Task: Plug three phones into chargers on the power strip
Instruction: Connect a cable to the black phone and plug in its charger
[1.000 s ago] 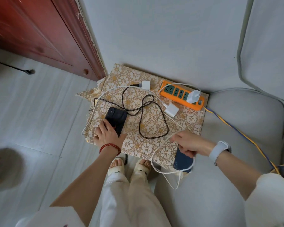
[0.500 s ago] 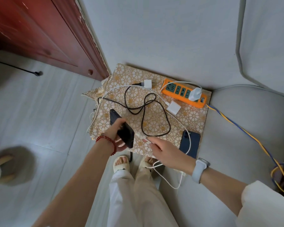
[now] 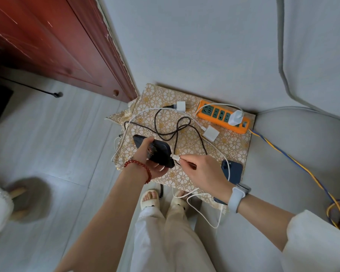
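My left hand [image 3: 149, 160] grips a black phone [image 3: 161, 154], lifted off the patterned table [image 3: 185, 173]. My right hand [image 3: 202, 169] pinches a white cable plug [image 3: 176, 158] right at the phone's lower end. A blue phone [image 3: 233, 171] lies on the table by my right wrist. The orange power strip [image 3: 223, 118] sits at the back right with one white charger [image 3: 236, 117] plugged in. Two other white chargers lie loose: one [image 3: 180, 106] at the back, one [image 3: 211, 133] in front of the strip. A black cable [image 3: 177, 132] loops across the table.
A red wooden door [image 3: 57, 46] stands at the left. A grey sofa cushion [image 3: 302, 163] borders the table on the right, with a blue-yellow cord [image 3: 294, 163] running over it. My sandalled feet [image 3: 149, 198] are below the table edge. A blurred figure [image 3: 18, 199] is at the left.
My left hand picked the black phone up off the table. My right hand left the blue phone lying on the table and brought a white cable plug to the black phone's end.
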`<act>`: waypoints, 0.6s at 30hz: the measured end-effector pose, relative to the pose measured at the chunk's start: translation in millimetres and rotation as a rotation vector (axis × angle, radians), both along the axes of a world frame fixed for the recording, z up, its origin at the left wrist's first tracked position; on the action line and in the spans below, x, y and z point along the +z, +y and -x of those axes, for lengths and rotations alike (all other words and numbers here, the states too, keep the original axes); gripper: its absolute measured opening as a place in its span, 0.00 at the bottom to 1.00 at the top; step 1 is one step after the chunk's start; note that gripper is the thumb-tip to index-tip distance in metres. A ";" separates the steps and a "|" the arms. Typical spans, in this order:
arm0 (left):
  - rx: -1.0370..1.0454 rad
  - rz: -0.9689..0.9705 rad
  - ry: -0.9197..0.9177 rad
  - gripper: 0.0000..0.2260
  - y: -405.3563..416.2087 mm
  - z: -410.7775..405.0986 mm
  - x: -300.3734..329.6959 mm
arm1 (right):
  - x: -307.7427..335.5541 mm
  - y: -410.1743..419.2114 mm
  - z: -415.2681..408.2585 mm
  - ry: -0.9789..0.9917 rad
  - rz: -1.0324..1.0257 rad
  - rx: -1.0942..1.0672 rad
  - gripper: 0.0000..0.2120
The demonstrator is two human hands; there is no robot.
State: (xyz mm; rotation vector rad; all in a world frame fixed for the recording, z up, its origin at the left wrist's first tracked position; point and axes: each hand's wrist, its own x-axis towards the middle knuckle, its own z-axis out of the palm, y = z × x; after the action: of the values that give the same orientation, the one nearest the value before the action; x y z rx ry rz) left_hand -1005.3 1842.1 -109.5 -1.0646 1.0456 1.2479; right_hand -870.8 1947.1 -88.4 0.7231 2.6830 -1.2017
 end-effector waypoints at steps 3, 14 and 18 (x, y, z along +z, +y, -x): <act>0.020 -0.004 -0.022 0.23 -0.5 1.7 -2.4 | 1.7 0.5 -1.1 0.013 -0.045 -0.029 0.13; 0.011 0.031 0.015 0.23 5.4 -0.5 -4.4 | 12.3 -1.2 6.4 -0.044 -0.383 0.106 0.15; -0.106 0.090 0.112 0.22 6.7 -3.0 -11.1 | 10.7 -1.7 11.2 -0.194 -0.486 0.247 0.11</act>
State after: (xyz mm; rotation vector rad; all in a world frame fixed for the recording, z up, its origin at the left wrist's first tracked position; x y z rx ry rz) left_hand -1002.3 1848.8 -120.6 -1.0033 1.2380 1.1953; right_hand -882.0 1945.4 -77.7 0.5002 2.8076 -0.4002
